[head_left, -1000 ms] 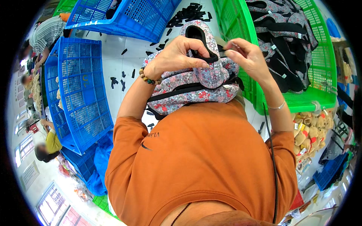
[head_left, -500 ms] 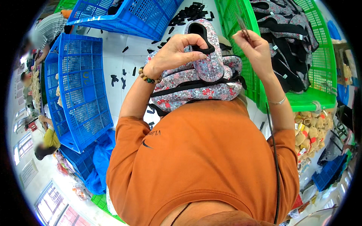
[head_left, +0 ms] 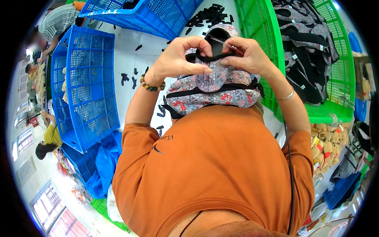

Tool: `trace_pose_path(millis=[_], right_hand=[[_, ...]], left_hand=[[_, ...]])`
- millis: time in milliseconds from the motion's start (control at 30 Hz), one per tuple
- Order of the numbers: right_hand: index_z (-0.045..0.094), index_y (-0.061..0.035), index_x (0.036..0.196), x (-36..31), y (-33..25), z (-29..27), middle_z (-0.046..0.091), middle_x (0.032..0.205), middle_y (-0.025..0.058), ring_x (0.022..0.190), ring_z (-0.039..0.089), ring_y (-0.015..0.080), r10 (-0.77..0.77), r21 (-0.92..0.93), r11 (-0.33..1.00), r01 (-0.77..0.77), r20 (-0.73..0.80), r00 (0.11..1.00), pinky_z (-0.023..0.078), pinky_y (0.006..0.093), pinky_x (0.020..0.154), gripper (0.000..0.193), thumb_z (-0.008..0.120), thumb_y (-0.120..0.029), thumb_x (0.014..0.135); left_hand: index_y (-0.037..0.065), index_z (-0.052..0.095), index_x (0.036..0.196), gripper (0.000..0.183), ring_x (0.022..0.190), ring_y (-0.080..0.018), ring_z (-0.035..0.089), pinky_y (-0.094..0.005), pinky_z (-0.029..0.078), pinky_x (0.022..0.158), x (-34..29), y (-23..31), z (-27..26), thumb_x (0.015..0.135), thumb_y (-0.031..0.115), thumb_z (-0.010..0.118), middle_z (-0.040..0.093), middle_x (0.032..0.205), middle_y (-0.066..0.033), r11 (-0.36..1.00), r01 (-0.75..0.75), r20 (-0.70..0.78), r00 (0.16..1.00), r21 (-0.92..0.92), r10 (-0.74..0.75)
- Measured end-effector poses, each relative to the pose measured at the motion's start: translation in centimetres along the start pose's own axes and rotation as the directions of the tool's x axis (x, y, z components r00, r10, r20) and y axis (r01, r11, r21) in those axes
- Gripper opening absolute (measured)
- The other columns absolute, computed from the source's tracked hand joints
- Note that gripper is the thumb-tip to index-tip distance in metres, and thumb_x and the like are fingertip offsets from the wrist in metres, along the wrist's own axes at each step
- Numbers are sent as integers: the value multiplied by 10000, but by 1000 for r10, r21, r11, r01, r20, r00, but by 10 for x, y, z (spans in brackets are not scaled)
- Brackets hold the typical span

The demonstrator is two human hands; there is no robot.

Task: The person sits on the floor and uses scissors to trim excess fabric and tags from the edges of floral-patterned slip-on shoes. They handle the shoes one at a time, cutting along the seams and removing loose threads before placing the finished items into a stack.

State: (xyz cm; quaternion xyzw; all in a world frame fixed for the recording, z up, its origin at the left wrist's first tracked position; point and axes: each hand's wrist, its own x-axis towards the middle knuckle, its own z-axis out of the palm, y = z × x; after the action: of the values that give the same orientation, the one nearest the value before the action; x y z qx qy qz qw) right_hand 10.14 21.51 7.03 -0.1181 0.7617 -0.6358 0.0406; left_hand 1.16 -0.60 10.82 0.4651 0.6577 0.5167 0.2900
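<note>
A floral grey-and-red fabric slipper [head_left: 212, 80] with a black-edged opening is held up in front of my chest. My left hand [head_left: 177, 57] grips its rim, fingers curled into the opening and thumb on the outer fabric. At the right side of the same opening, my right hand [head_left: 252, 58] is closed round a slim metal tool [head_left: 236, 49], perhaps snips or tweezers; its kind is not clear. The tool's thin end reaches over the opening. More floral slippers [head_left: 241, 98] with black trim are piled on my lap beneath.
On the right stands a green crate [head_left: 278, 79] heaped with similar floral and black pieces [head_left: 304, 51]. Blue crates [head_left: 92, 87] stand left and ahead. Small black strips [head_left: 207, 15] litter the white floor. Tan plush items [head_left: 325, 146] lie right. Other people [head_left: 59, 23] are at far left.
My right hand has come left and down from beside the green crate to the slipper's opening, bringing the metal tool. The slipper has tipped, its opening now turned more toward me.
</note>
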Motion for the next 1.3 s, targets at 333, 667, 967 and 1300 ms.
trace_pose_path(millis=[333, 667, 967, 1300], right_hand=[[599, 1, 842, -8, -8, 12, 530, 696, -27, 628, 425, 32, -6, 8, 1000, 9, -279, 960, 374, 190, 548, 211, 748, -74, 712], [621, -9, 870, 12, -22, 31, 618, 722, 59, 605, 547, 84, -164, -216, 974, 60, -505, 847, 459, 238, 564, 207, 739, -94, 723], [594, -6, 889, 30, -21, 45, 556, 712, -47, 639, 480, -4, -157, -68, 986, 149, -645, 748, 407, 152, 554, 106, 667, -37, 818], [570, -1, 992, 15, -52, -1, 566, 1020, 129, 800, 615, 235, -522, -479, 829, 288, -479, 706, 508, 292, 698, 322, 709, -19, 702]], left_hand=[[49, 600, 797, 217, 750, -211, 582, -296, 467, 681, 1, 7, 17, 606, -12, 684, 598, 778, -63, 761, -115, -218, 921, 638, 321], [108, 637, 884, 183, 731, -220, 605, -323, 495, 585, 24, -7, 21, 718, 31, 656, 614, 900, -92, 520, 135, -412, 782, 844, 467], [9, 589, 816, 109, 664, -328, 562, -377, 463, 581, 39, 20, 12, 719, 41, 549, 565, 738, -165, 776, 43, -410, 867, 630, 284], [-4, 599, 868, 260, 813, -292, 632, -327, 535, 692, 39, 22, -8, 616, -24, 658, 616, 956, -173, 345, -300, -12, 740, 889, 673]])
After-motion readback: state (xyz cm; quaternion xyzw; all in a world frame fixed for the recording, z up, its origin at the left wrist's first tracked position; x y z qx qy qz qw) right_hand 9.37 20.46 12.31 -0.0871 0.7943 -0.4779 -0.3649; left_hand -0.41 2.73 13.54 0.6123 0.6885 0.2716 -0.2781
